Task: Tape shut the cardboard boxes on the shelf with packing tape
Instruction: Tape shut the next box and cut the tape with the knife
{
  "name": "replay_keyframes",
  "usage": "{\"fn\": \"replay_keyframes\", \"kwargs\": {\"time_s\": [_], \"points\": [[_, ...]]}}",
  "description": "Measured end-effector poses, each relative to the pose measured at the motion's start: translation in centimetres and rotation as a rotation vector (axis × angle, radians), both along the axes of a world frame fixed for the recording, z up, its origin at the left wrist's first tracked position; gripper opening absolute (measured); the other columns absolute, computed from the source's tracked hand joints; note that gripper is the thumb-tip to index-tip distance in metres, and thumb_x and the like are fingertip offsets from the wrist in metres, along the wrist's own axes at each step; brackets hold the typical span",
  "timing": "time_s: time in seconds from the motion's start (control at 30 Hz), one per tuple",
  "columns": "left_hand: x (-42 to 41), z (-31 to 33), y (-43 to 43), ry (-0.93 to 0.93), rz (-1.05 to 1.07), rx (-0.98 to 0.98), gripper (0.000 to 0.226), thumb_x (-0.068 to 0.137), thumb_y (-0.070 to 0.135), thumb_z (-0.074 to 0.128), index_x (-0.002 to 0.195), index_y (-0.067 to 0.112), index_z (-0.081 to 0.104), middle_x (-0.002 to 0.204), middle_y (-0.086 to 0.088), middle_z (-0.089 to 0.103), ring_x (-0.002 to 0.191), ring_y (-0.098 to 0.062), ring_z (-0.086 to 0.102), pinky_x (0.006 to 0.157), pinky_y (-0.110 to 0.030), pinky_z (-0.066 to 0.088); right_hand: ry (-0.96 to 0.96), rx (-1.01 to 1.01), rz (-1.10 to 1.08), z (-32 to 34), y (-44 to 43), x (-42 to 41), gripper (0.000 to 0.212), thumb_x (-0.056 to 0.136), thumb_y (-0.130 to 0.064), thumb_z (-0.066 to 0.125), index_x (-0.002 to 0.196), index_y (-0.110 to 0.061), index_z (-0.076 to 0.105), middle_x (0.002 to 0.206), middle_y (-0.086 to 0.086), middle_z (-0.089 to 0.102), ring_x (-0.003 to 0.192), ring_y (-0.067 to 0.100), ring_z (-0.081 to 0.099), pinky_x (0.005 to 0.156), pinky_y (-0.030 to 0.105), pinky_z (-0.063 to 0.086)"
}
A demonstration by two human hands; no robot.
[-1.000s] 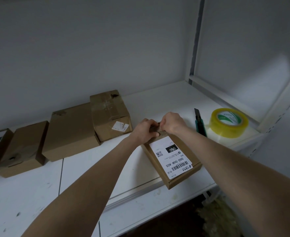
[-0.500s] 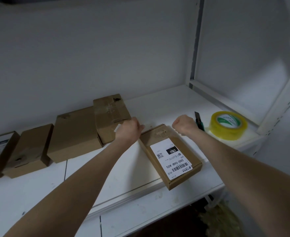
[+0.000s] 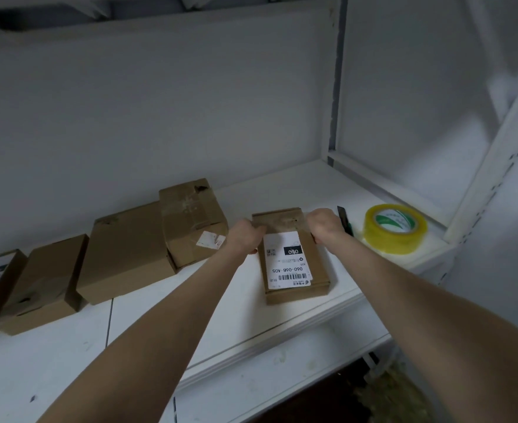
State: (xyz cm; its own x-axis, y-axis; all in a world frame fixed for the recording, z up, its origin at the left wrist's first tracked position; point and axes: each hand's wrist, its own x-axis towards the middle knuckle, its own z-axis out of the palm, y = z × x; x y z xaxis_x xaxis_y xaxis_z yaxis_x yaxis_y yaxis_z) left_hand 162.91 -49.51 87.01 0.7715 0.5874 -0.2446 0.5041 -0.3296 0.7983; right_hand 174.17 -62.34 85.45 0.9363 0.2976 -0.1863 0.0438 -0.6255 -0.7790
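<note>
A small cardboard box (image 3: 318, 270) with a white shipping label lies flat on the white shelf (image 3: 251, 315). My left hand (image 3: 245, 236) grips its far left edge and my right hand (image 3: 323, 227) grips its far right edge. A strip of clear tape seems to cross the box's far end between my hands. The roll of yellowish packing tape (image 3: 395, 228) lies to the right, with a dark utility knife (image 3: 344, 219) between it and my right hand.
Several more cardboard boxes stand in a row along the back wall at the left, the nearest one (image 3: 190, 221) taped and labelled, then a larger flat box (image 3: 123, 254). A white upright post (image 3: 337, 74) rises at the back right. The shelf's front edge (image 3: 282, 361) is close to me.
The box has turned from slanting to square with the shelf edge. My hands went apart and then came back to the sides of its far end.
</note>
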Motion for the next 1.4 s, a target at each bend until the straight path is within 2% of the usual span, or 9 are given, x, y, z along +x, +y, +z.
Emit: {"fn": "replay_keyframes", "kwargs": {"time_s": [0.2,0.3,0.43,0.53,0.67,0.93,1.13,1.27,1.4], "points": [[1.2,-0.6,-0.7,-0.151,-0.066,-0.068,0.019,0.08,0.012,0.062,0.098,0.015,0.06,0.1,-0.011,0.067,0.102,-0.032,0.063,0.086,-0.038,0.05,-0.021,0.08,0.004,0.6,0.5,0.2,0.039,0.102,-0.014,0.033,0.136,-0.004,0.051,0.144,0.015,0.047,0.13,0.03,0.045,0.1,0.03,0.036],[1.2,-0.6,-1.2,-0.09,-0.321,-0.167,0.074,0.058,0.035,0.086,0.123,0.017,0.054,0.116,-0.004,0.066,0.109,-0.022,0.063,0.1,-0.04,0.048,0.022,0.141,0.0,0.2,0.6,0.4,0.048,0.103,-0.018,0.033,0.15,-0.011,0.033,0.158,0.007,0.03,0.143,0.025,0.03,0.113,0.029,0.024],[0.7,-0.9,-2.1,0.335,-0.554,0.289,0.113,0.072,0.048,0.078,0.152,0.016,0.007,0.155,-0.009,0.002,0.145,-0.025,0.011,0.115,-0.033,0.019,0.077,0.152,-0.014,-0.7,0.7,0.7,0.051,0.103,-0.02,0.031,0.154,-0.014,0.026,0.159,0.006,0.026,0.144,0.026,0.028,0.113,0.03,0.024],[1.0,-1.9,-2.2,0.44,-0.632,0.457,0.117,0.072,0.042,0.079,0.152,0.019,-0.003,0.153,-0.014,-0.022,0.142,-0.032,0.021,0.113,-0.035,0.027,0.089,0.146,-0.038,-1.0,0.7,0.8,0.051,0.103,-0.02,0.032,0.154,-0.015,0.026,0.157,0.009,0.029,0.141,0.029,0.032,0.11,0.032,0.028],[2.9,-3.6,-1.6,0.3,-0.56,0.525,0.09,0.065,0.035,0.083,0.136,0.013,0.031,0.14,-0.013,0.018,0.121,-0.03,0.044,0.097,-0.033,0.045,0.095,0.165,0.0,-0.6,0.8,1.0,0.051,0.103,-0.019,0.032,0.154,-0.016,0.024,0.158,0.008,0.029,0.141,0.029,0.032,0.111,0.035,0.028],[7.7,-5.0,-1.1,0.209,-0.432,0.639,0.063,0.086,0.025,0.064,0.141,0.015,0.035,0.149,-0.009,0.021,0.125,-0.031,0.046,0.102,-0.04,0.043,-0.135,0.013,-0.038,0.6,-3.7,2.8,0.046,0.096,-0.014,0.044,0.142,-0.015,0.043,0.135,0.014,0.055,0.122,0.032,0.052,0.098,0.032,0.043],[10.3,-5.5,-1.4,0.181,-0.279,0.711,0.046,0.095,0.006,0.041,0.14,0.01,0.039,0.148,-0.016,0.03,0.133,-0.034,0.036,0.108,-0.042,0.035,-0.258,-0.234,-0.121,0.5,-10.2,4.8,0.055,0.091,-0.015,0.054,0.144,-0.014,0.038,0.143,0.013,0.041,0.132,0.032,0.041,0.107,0.04,0.039],[10.1,-3.7,-5.7,-0.032,-0.388,0.889,0.044,0.092,0.014,0.049,0.136,0.012,0.045,0.145,-0.012,0.035,0.13,-0.031,0.041,0.1,-0.041,0.042,-0.196,-0.491,0.038,-0.8,-12.6,4.9,0.038,0.086,-0.026,0.06,0.121,-0.011,0.059,0.12,0.008,0.06,0.116,0.026,0.055,0.097,0.035,0.046],[9.3,-4.4,-11.6,0.093,-0.719,0.712,0.072,0.078,0.052,0.065,0.137,0.019,0.042,0.141,-0.003,0.033,0.123,-0.027,0.046,0.095,-0.039,0.046,-0.177,-0.648,0.088,-2.5,-13.0,5.3,0.04,0.093,-0.025,0.053,0.131,-0.013,0.053,0.136,0.009,0.053,0.135,0.029,0.039,0.119,0.036,0.02]]}}
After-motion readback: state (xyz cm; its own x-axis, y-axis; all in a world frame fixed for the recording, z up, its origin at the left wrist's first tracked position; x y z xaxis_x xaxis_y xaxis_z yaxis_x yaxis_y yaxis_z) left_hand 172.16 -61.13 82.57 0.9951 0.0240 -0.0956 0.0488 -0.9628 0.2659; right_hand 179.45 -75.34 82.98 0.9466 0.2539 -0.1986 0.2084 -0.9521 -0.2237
